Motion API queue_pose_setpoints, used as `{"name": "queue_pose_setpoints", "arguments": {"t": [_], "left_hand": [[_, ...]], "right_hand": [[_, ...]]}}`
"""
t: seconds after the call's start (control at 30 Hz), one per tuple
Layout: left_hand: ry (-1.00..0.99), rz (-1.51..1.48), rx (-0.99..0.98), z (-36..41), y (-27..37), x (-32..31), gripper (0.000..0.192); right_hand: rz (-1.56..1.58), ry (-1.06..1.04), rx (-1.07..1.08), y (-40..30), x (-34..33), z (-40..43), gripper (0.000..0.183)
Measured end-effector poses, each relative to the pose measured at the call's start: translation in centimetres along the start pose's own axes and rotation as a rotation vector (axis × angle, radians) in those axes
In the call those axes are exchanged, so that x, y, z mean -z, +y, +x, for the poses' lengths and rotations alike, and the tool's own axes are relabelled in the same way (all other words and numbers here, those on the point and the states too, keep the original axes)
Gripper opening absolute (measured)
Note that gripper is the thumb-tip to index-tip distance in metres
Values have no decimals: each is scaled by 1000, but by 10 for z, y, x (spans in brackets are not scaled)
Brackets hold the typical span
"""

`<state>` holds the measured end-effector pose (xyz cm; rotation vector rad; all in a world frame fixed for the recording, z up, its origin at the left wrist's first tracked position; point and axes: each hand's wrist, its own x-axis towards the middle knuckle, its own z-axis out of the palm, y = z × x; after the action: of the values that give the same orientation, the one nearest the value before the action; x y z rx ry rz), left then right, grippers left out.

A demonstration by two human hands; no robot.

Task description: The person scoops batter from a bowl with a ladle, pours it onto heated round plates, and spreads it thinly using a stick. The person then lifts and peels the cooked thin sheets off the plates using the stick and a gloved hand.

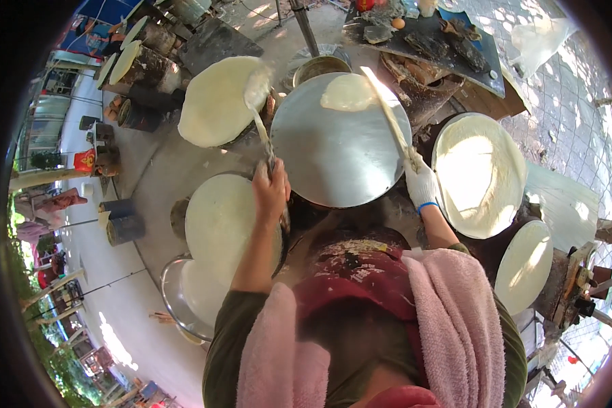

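My bare left hand point(271, 189) grips the handle of a batter-coated ladle point(258, 92), whose blurred bowl is over the right edge of a griddle covered in pale batter point(217, 102). A white knitted glove with a blue cuff covers my right hand point(421, 184), closed on the lower end of a long, batter-smeared wooden spreader point(387, 115). The spreader's far end reaches over the round metal griddle point(336, 148) in front of me. A small pool of pale batter point(349, 93) lies on that griddle's far part, left of the spreader.
More batter-covered griddles stand at the lower left point(219, 219), right point(482, 204) and far lower right point(523, 270). A metal basin point(169, 301) holds pale batter, by the look of it, beside my left arm. Beyond the middle griddle are a pot point(321, 69) and a cluttered dark table point(464, 66) with an egg.
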<state>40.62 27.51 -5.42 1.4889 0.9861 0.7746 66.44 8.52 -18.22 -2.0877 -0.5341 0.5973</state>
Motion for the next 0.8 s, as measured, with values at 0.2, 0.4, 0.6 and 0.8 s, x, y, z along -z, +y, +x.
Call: {"name": "queue_pose_setpoints", "arguments": {"t": [0.2, 0.4, 0.6, 0.8], "left_hand": [[-40, 10, 191, -50, -25, 63, 17], [65, -59, 189, -81, -32, 89, 22], [143, -2, 302, -97, -26, 88, 23], [293, -3, 296, -114, -15, 66, 24]], "right_hand": [[198, -328, -313, -85, -40, -30, 29], [379, -126, -48, -40, -21, 4, 35], [337, -465, -225, -90, -35, -10, 24], [237, -326, 16, -39, 3, 69, 26]]}}
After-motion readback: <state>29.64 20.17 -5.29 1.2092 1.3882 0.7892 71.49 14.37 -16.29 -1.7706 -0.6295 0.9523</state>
